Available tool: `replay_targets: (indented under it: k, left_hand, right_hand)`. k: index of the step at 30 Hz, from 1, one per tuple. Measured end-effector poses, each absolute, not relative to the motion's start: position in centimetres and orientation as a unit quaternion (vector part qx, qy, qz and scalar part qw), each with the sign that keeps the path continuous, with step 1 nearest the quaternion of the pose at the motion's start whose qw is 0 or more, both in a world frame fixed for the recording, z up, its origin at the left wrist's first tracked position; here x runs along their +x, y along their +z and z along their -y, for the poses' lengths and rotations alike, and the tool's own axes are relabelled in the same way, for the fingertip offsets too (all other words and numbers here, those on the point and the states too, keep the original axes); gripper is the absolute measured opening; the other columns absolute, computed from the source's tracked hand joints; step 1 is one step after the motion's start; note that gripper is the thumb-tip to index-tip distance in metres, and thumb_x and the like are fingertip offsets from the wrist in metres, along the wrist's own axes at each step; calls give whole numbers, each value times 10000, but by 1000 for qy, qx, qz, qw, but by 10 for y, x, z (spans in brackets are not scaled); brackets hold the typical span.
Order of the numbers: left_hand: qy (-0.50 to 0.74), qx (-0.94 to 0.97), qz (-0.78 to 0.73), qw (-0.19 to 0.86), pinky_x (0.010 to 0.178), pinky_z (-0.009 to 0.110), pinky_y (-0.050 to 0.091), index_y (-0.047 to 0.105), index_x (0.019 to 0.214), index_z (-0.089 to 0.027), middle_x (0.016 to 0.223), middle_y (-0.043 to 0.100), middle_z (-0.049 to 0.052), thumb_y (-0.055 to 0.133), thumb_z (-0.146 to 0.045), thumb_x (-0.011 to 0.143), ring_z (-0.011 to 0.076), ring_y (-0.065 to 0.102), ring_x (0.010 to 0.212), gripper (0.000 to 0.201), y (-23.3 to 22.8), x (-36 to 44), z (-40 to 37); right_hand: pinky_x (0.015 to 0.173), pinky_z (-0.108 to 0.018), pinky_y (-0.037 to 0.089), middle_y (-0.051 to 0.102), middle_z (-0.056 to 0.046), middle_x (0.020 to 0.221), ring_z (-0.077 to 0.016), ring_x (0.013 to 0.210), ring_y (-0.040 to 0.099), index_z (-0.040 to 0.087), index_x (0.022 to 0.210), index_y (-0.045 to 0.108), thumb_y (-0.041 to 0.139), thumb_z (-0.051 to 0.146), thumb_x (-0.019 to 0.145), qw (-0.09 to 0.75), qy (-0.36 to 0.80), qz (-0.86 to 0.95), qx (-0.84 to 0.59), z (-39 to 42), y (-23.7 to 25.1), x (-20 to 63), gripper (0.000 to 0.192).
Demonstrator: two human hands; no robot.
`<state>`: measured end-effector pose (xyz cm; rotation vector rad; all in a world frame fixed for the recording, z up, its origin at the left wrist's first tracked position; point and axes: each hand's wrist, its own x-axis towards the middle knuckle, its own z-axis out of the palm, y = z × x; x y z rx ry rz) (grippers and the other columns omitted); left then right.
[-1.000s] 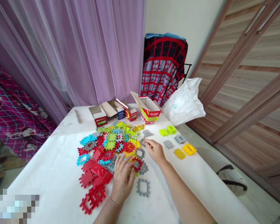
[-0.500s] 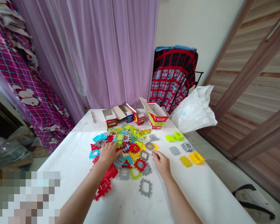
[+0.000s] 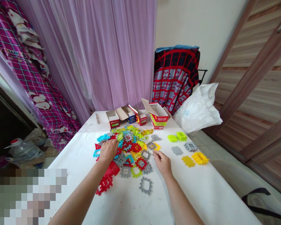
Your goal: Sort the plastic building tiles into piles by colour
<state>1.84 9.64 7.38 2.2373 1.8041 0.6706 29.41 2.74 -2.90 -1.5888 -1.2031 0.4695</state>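
A heap of interlocking plastic tiles [image 3: 128,147] in red, blue, green, yellow and grey lies on the white table [image 3: 194,193]. My left hand [image 3: 108,150] rests palm down on the left side of the heap, fingers spread over red and grey tiles. My right hand [image 3: 162,162] lies at the heap's right edge, fingers loosely curled, close to a yellow tile [image 3: 157,146]; I cannot tell whether it grips anything. A grey frame tile [image 3: 145,185] lies alone nearest me.
Small groups of green [image 3: 177,137], grey [image 3: 184,148] and yellow tiles [image 3: 195,159] lie apart on the right. Open cardboard boxes [image 3: 135,116] stand at the far edge. A white plastic bag [image 3: 198,109] hangs off the right corner. Purple curtains stand behind.
My left hand moved from the near middle of the heap to its left side. My right hand drew back slightly. The camera tilted up and left.
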Motion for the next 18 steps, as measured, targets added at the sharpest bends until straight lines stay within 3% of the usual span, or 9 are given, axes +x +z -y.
replay_targets:
  k: [3, 7, 12, 15, 18]
  left_hand:
    - [304, 706, -617, 169, 866, 374, 454, 577, 974, -206, 885, 681, 73, 374, -329, 924, 246, 651, 926, 243, 76, 18, -95]
    - [365, 644, -582, 336, 606, 296, 502, 540, 943, -213, 722, 640, 16, 322, -474, 918, 193, 667, 666, 341, 69, 31, -83]
    - [382, 574, -517, 507, 456, 228, 448, 532, 850, -214, 628, 590, -24, 502, -648, 780, 154, 641, 563, 441, 54, 53, -56]
    - [384, 538, -493, 566, 408, 194, 407, 517, 806, -211, 613, 545, -49, 606, -640, 712, 145, 647, 556, 449, 45, 63, -42]
    - [375, 513, -488, 599, 409, 187, 416, 529, 819, -205, 629, 547, -56, 668, -608, 676, 141, 651, 559, 450, 36, 73, -31]
  right_hand:
    - [743, -334, 547, 752, -67, 815, -213, 702, 690, 222, 872, 720, 491, 452, 758, 551, 194, 489, -648, -24, -28, 291, 344]
    - [709, -310, 549, 749, -64, 826, -196, 687, 678, 207, 923, 711, 514, 458, 790, 573, 227, 493, -615, -19, -28, 281, 346]
    - [618, -289, 540, 740, -66, 837, -169, 618, 639, 192, 980, 695, 544, 492, 824, 576, 304, 502, -569, -12, -21, 267, 370]
    - [600, -287, 534, 718, -61, 800, -159, 601, 620, 184, 991, 682, 549, 511, 831, 583, 354, 505, -528, -9, -14, 259, 387]
    - [628, -282, 539, 697, -50, 867, -147, 642, 626, 190, 1137, 621, 587, 471, 813, 569, 392, 534, -488, -6, -9, 253, 429]
